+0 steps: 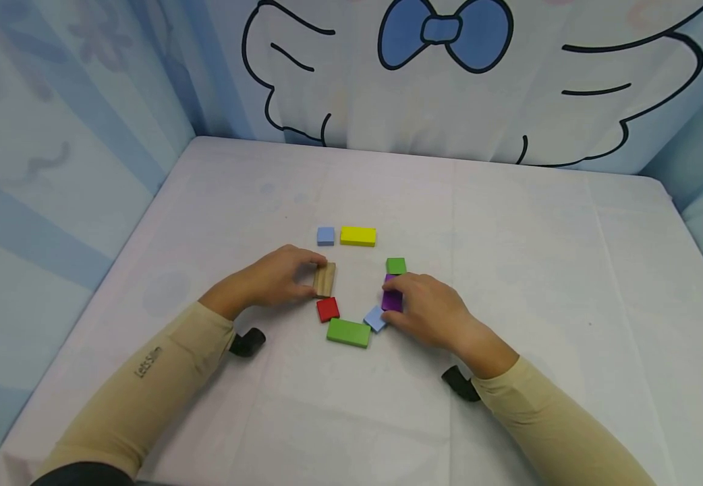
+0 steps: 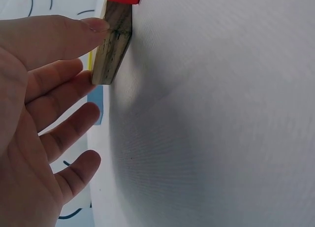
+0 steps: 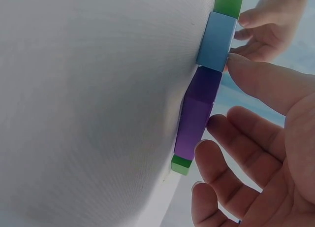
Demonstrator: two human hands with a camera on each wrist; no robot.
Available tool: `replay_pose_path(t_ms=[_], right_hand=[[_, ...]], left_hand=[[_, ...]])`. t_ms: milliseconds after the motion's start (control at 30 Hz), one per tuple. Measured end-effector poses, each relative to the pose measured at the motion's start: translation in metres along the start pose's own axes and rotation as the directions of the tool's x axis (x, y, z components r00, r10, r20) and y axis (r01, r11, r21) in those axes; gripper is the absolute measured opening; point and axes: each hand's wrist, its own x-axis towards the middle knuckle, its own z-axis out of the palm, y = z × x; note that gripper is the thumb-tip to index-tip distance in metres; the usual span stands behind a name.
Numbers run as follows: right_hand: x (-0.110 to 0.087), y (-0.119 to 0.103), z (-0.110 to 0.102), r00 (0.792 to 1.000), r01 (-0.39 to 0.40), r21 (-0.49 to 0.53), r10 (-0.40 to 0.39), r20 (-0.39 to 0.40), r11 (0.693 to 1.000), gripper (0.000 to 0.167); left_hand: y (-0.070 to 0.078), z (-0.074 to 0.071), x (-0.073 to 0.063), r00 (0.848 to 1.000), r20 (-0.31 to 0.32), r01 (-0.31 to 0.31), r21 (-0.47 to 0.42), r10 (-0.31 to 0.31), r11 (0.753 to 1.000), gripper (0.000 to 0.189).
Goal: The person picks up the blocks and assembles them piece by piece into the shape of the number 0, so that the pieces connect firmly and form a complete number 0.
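My left hand pinches a bare wooden block, thumb near one end and fingertips at the other. A red block sits by its near end. On the right, my right hand reaches over a purple block, its forefinger along that block. In the right wrist view the thumb tip lies at the edge of a light blue block, while loosely bent fingers are beside the purple block. The purple block lies between the light blue block and a small green block.
At the far side of this rough ring lie another light blue block and a yellow block. A long green block lies at the near side. The white tablecloth covers the table, with printed curtains behind.
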Motion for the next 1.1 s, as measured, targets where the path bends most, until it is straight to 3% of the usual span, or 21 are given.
replay_pose_path(t_ms=[400,1100], right_hand=[[0.0006,-0.0013,-0.0010,1.000,-0.005,0.002,0.005,0.009,1.000,0.043],[0.0003,-0.0009,-0.0013,1.000,0.000,0.007,0.000,0.007,1.000,0.043]], left_hand=[[0.0021,0.0000,-0.0012,1.000,0.006,0.018,-0.002,-0.018,1.000,0.053],[0.0006,0.0010,-0.0019,1.000,-0.012,-0.021,-0.013,0.021,1.000,0.052]])
